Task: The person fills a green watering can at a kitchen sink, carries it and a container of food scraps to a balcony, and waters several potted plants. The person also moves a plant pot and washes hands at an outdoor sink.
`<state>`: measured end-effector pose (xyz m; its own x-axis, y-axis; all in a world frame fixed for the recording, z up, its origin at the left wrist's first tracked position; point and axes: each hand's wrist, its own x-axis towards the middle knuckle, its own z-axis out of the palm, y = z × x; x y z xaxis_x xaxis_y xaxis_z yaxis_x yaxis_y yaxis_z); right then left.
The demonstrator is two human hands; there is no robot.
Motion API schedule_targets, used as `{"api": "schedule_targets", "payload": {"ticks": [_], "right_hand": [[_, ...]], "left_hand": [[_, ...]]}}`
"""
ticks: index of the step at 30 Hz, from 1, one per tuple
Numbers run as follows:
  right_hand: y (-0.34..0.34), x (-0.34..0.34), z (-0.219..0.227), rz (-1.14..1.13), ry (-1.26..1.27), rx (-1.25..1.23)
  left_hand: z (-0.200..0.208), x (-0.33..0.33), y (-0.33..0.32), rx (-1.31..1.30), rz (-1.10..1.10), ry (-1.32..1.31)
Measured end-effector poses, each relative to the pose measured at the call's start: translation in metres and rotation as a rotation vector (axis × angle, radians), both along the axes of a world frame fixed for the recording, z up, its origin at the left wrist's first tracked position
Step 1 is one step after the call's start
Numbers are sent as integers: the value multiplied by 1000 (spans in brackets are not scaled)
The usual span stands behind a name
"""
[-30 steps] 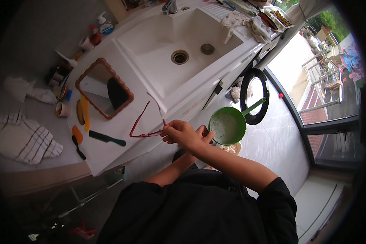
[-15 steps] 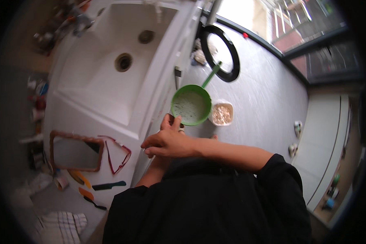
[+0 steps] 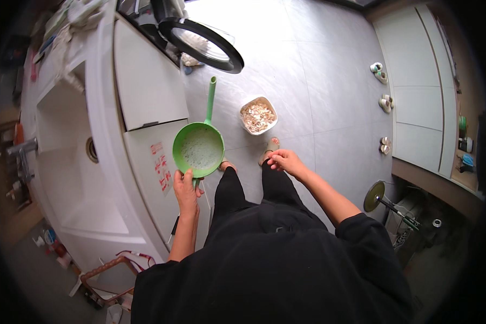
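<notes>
Your left hand [image 3: 186, 190] grips the green dipper [image 3: 176, 148], raised but unemptied, foamy liquid [image 3: 201, 150] past that grip — closure of your right hand [image 3: 286, 162] unclear.

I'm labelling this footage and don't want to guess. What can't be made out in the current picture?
Head view:
- Bare left hand: some fingers, behind the round green plastic pot.
- Pot's bottom: covered by foamy whitish liquid.
- White square tub: floor buried under pale scraps.
- Bare right hand: too small to tell whether its fingertips pinch anything.
</notes>
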<state>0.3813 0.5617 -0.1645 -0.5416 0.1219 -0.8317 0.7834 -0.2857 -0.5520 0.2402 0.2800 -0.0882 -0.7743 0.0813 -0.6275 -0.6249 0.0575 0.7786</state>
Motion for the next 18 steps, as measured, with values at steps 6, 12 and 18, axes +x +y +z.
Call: {"api": "schedule_targets", "payload": {"ticks": [6,12,18], "right_hand": [[66,38,-177,87,-66,294],[130,2,-316,331,-265,630],[170,-41,-387,480,-366,666]], "left_hand": [[-31,18,44,-73,-27,-8],[-93,40,94,-95,26,-88],[-148,45,126,-115,26,-160]]}}
